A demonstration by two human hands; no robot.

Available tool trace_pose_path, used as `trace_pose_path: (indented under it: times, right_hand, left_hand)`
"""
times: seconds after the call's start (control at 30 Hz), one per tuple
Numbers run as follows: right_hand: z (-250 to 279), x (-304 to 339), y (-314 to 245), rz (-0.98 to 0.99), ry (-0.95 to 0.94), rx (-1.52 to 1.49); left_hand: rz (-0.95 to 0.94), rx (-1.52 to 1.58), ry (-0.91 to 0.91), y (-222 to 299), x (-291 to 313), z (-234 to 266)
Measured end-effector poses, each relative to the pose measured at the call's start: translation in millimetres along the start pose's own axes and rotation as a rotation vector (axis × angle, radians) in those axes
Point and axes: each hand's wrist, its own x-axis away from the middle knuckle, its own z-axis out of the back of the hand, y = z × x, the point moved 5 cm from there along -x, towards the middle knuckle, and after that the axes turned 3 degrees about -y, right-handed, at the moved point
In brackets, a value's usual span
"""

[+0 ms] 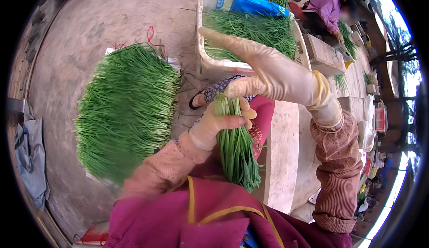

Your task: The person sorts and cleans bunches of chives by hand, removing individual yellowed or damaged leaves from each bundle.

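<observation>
My left hand, in a pale rubber glove, is closed around a bunch of green chives near its cut end, with the leaves hanging down over my lap. My right hand, also gloved, is raised just above the bunch, its index finger stretched out straight and the thumb side touching the cut tops of the stalks. It holds nothing that I can see.
A large heap of green chives lies on the concrete ground to my left. A white crate of chives with a blue bag stands ahead. Another person in purple works at the far right by low concrete blocks.
</observation>
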Motion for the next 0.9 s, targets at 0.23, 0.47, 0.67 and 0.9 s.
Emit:
trace_pose_path:
  times: [0.23, 0.47, 0.67, 0.9]
  right_hand:
    - [-53.3, -14.4, 32.6, -0.234, 0.02, -0.55]
    - [-118.9, 60.0, 28.5, -0.604, 0.22, -0.852]
    - [-125.5, 40.3, 5.3, -0.448, 0.479, -0.618]
    - [-138.9, 29.7, 28.8, -0.665, 0.408, -0.35]
  left_hand:
    - [-0.1, -0.058, -0.036, -6.8, 3.3, 25.0]
    - [-0.333, 0.243, 0.225, 24.4, -3.6, 32.6]
    - [-0.407, 0.436, 0.287, 35.9, -2.8, 34.2]
    - [-0.57, 0.404, 0.323, 83.0, 15.3, 54.2]
